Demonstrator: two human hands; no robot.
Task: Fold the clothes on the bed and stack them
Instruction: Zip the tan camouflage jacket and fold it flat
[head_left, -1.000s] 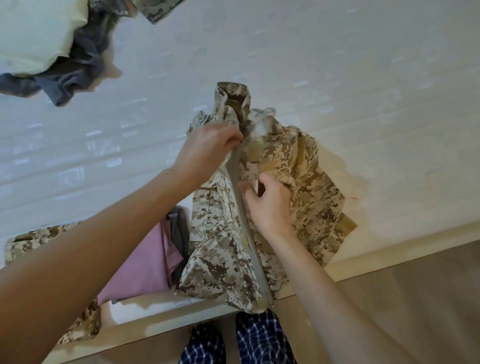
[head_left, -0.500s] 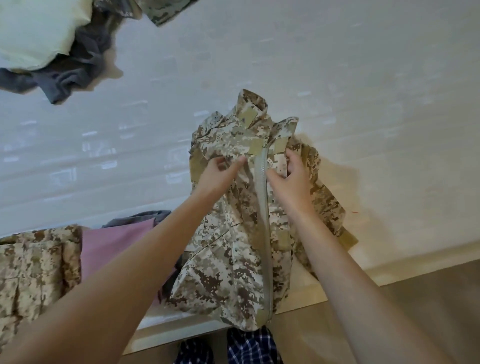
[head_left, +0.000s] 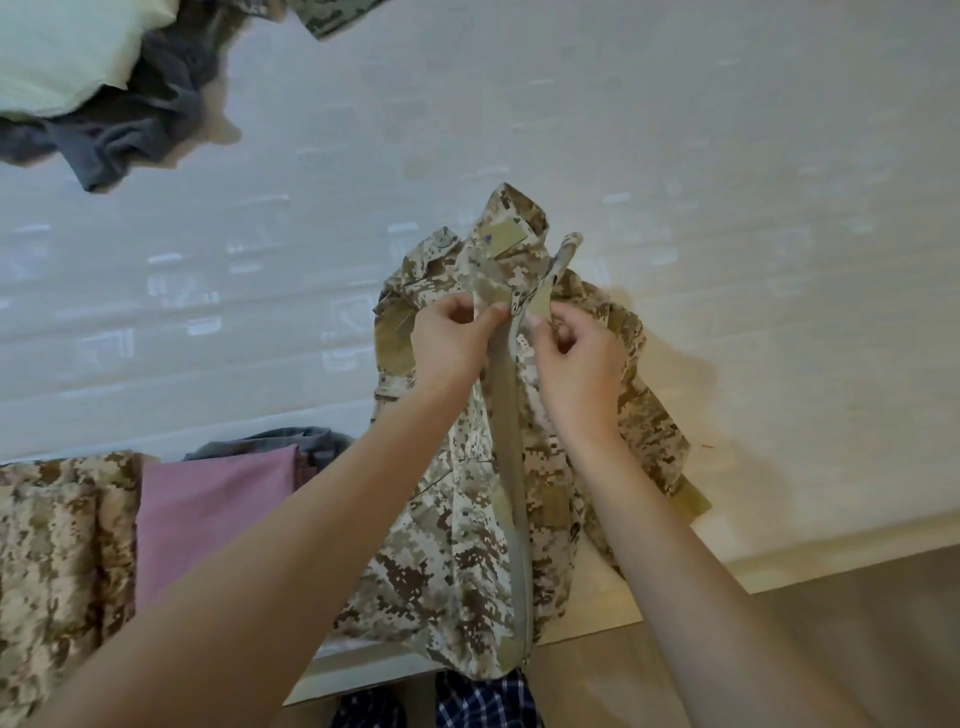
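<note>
A tan digital-camouflage jacket (head_left: 457, 561) lies on the white bed (head_left: 727, 234), collar away from me and hem hanging over the near edge. A zipper strip runs down its middle. My left hand (head_left: 449, 345) pinches the left front panel just below the collar. My right hand (head_left: 576, 364) pinches the right front panel beside the zipper top. The two hands sit close together on either side of the zipper.
A folded stack lies at the near left: a camouflage piece (head_left: 57, 561), a pink garment (head_left: 208, 519) and grey cloth (head_left: 280, 441). An unfolded pile of pale yellow (head_left: 57, 52) and grey clothes (head_left: 124, 135) sits at the far left. The wooden floor (head_left: 857, 623) lies at right.
Both hands have slid up the jacket front toward the collar and come closer together at the zipper top. The right front panel now lies flatter against the left one.
</note>
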